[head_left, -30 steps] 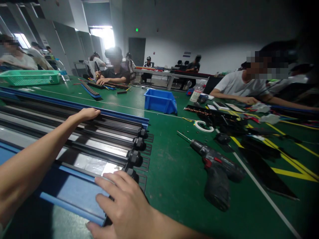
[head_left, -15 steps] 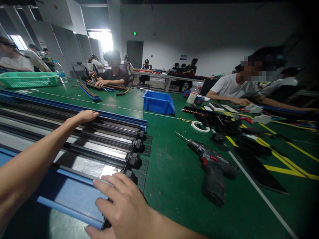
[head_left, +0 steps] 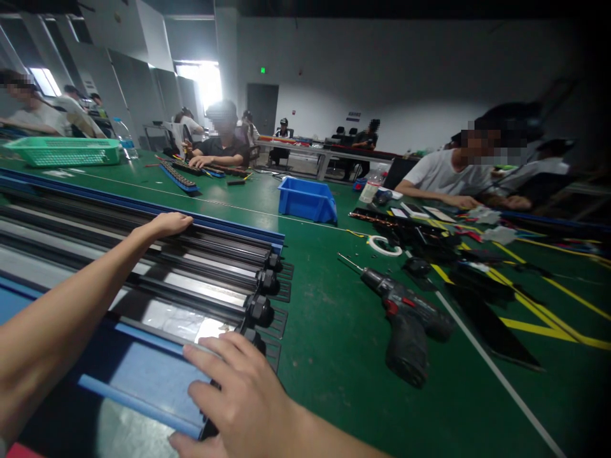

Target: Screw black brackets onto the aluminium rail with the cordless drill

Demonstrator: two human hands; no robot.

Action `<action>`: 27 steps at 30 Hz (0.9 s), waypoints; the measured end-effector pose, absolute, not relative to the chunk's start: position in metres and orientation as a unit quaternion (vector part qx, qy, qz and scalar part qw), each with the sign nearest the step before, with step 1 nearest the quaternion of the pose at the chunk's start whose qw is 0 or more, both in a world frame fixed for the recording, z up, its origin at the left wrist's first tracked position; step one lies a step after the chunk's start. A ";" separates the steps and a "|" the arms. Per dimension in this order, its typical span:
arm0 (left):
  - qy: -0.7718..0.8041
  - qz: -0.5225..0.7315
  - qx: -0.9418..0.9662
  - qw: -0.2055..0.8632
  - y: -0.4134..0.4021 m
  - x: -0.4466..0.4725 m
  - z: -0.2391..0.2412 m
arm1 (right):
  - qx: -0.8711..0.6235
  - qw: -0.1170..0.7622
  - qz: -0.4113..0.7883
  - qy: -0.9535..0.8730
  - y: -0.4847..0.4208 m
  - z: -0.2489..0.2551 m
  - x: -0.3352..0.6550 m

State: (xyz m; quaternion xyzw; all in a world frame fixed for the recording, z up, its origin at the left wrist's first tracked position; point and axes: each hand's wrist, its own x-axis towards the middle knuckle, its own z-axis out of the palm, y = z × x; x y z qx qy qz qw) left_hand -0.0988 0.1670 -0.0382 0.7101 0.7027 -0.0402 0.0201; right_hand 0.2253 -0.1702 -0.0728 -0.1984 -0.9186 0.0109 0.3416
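Observation:
Several long black bars [head_left: 205,247] with silvery strips lie side by side at the left, with black cable glands [head_left: 260,310] and flat slotted tabs at their right ends. Blue channel pieces [head_left: 157,375] border them on the near and far sides. My left hand [head_left: 169,224] is curled over one of the far black bars, its fingertips hidden. At the near right end, my right hand [head_left: 243,385] grips the end of the near blue channel, fingers over the top and thumb on the near side. The black end piece beneath it is mostly covered.
A black cordless drill [head_left: 405,321] lies on the green table [head_left: 324,356] to the right. Beyond are a blue bin [head_left: 308,198], a white ring [head_left: 384,245], dark parts and a bottle [head_left: 371,186]. A green basket [head_left: 67,152] stands at far left. Co-workers sit across the table.
The view has shifted slightly, so most things appear a little to the right or lower. Both my hands keep their places on the bars. The right-hand co-worker's outstretched arm has drawn in.

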 end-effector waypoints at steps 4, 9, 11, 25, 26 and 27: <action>0.700 -0.039 0.713 0.018 0.160 -0.101 -0.038 | -0.193 0.344 0.004 -0.919 -0.174 -0.074 0.223; 0.689 -0.031 0.724 0.018 0.150 -0.104 -0.038 | -0.182 0.346 -0.006 -0.921 -0.181 -0.072 0.218; 0.688 -0.030 0.725 0.020 0.146 -0.106 -0.038 | -0.181 0.349 -0.008 -0.919 -0.185 -0.072 0.216; 0.690 -0.021 0.723 0.023 0.126 -0.112 -0.038 | -0.163 0.356 -0.051 -0.919 -0.199 -0.079 0.205; 0.689 -0.019 0.724 0.024 0.125 -0.112 -0.038 | -0.165 0.358 -0.053 -0.917 -0.200 -0.079 0.205; 0.689 -0.017 0.724 0.024 0.124 -0.112 -0.038 | -0.166 0.361 -0.055 -0.916 -0.201 -0.079 0.204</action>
